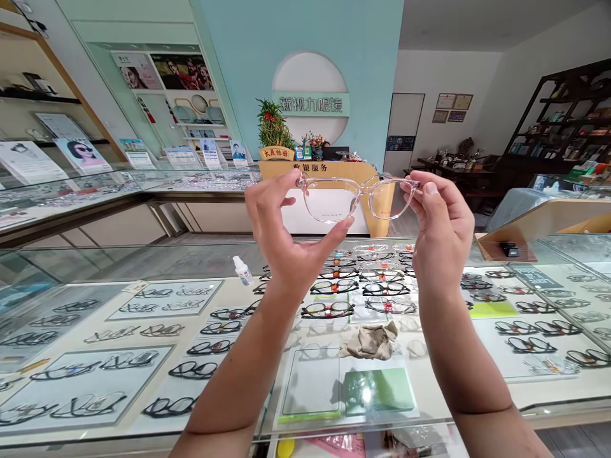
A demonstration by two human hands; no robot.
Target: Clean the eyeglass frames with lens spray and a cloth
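Note:
A pair of clear-framed eyeglasses [333, 198] is held up level above the glass counter, its lenses side by side. My left hand [291, 235] grips the frame's left corner with the fingers, while its thumb reaches under the left lens. At the right corner, my right hand [442, 222] pinches the frame between thumb and fingers. Below on the glass lies a crumpled beige cloth [371, 341]. A small white bottle [243, 271] stands on the counter left of my left hand.
Rows of eyeglasses [337, 287] fill the glass display counter [267, 416] beneath my arms. A green booklet [379, 390] lies near the front edge. Farther back are a wooden cashier desk [334, 172] with a potted plant [274, 127] and another display counter [119, 216] at left.

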